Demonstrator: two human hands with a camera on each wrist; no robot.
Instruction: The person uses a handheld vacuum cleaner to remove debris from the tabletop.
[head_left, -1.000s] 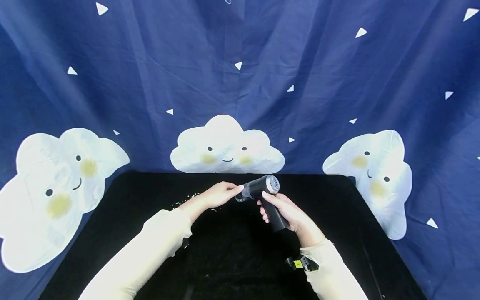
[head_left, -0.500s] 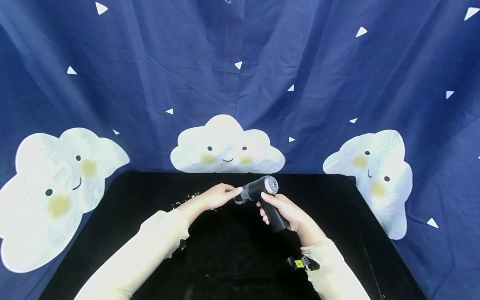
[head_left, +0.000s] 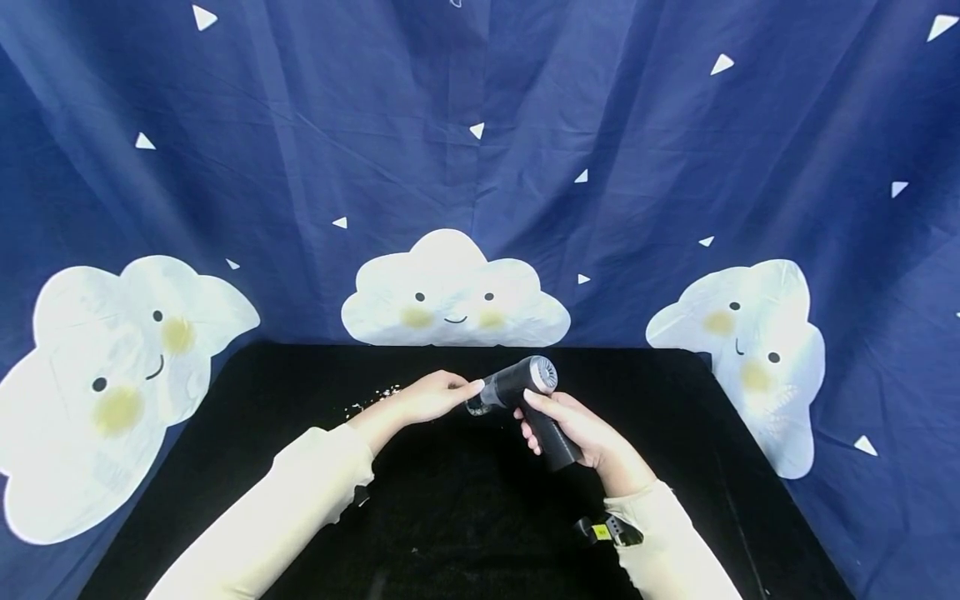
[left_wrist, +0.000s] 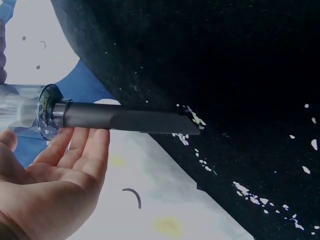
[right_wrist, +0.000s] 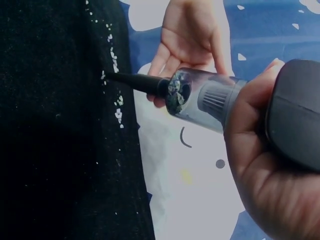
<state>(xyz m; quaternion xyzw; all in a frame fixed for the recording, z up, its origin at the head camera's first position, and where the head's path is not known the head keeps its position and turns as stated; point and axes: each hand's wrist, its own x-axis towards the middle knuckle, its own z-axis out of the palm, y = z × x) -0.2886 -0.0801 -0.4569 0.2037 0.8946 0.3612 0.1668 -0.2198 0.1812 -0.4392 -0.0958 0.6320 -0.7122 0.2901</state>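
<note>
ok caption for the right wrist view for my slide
Right hand grips a black handheld vacuum, its slim black nozzle at pale crumbs on black cloth; open left hand beyond.

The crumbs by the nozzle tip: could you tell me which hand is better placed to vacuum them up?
Right. The right hand grips the vacuum, whose nozzle reaches the crumbs; the left hand only touches its front.

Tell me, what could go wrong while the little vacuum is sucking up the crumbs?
The crumbs lie right along the edge of the black table, so the nozzle might knock some off before catching them. The left hand is open close beside the nozzle, so its fingers could get bumped. The right hand alone holds the vacuum, so a tilt could lift the nozzle tip away from the crumbs.
</note>
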